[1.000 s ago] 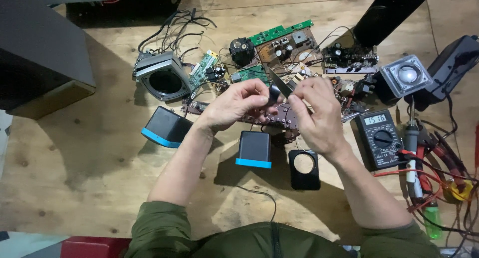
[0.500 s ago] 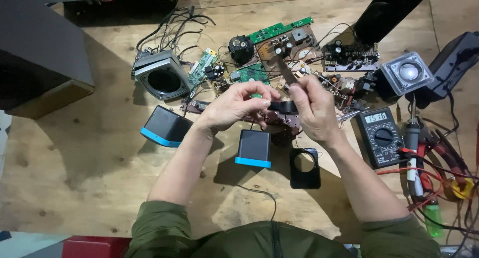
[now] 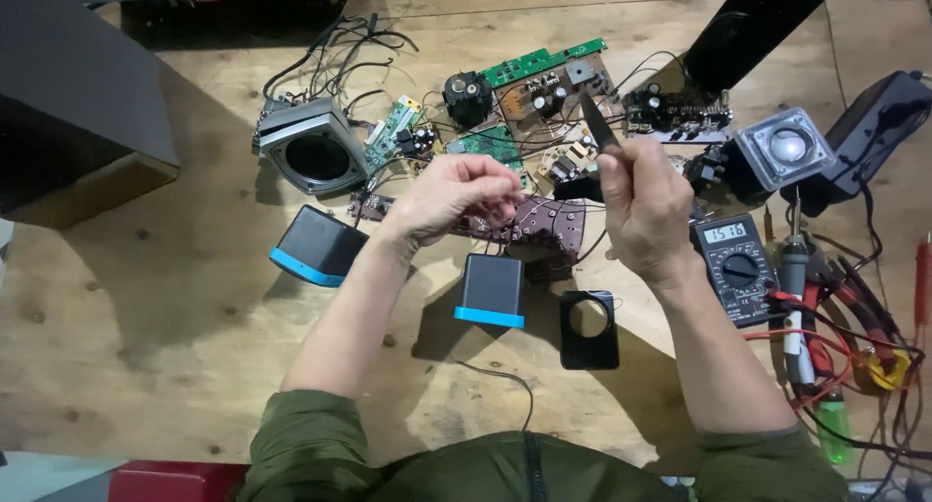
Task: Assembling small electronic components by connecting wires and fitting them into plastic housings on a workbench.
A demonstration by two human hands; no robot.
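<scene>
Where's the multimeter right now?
In the head view, the multimeter lies on the wooden table just right of the right hand, below the clear-fronted speaker.

The only screen is the small grey rectangular display at the top of the black multimeter, which lies flat on the table just right of the right hand; dark digits show on its pale ground. No packages, labels or signs are in view.
</scene>
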